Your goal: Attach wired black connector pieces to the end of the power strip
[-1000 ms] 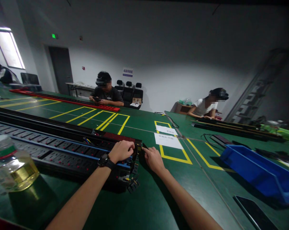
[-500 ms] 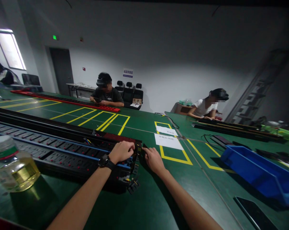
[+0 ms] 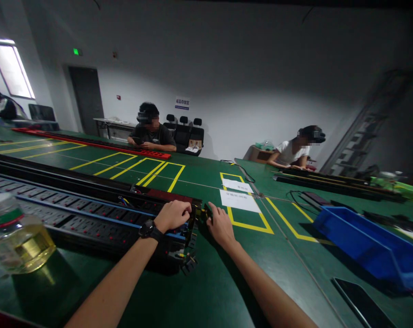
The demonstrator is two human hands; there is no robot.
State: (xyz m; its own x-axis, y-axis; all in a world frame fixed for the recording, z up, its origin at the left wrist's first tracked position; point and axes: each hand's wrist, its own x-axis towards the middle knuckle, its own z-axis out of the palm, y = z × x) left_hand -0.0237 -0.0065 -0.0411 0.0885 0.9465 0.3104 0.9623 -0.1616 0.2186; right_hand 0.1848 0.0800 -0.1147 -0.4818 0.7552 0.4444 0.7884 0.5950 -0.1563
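Observation:
A long black power strip housing (image 3: 100,228) with rows of sockets and small red dots lies across the left of the table. My left hand (image 3: 174,216) is closed at its right end, thumb and fingers pressed together; whatever they hold is hidden. Just right of that end, my right hand (image 3: 221,226) has its fingers curled on a small dark part (image 3: 208,211), too small to name. A narrow black end piece with a yellowish bit (image 3: 198,212) shows between the hands. Below, a loose black connector (image 3: 189,265) hangs from the housing's near corner beside short wires.
Left front stands a jar (image 3: 30,243) of yellow liquid. At right are a blue bin (image 3: 367,246) and a phone (image 3: 362,303). White paper sheets (image 3: 240,201) lie beyond my right hand. Two people (image 3: 153,132) work across the green table (image 3: 206,291); another sits far left.
My right hand's fingers have curled in from a more pointed index finger, and the small dark part now shows more upright at their tips. My left hand stays almost in place.

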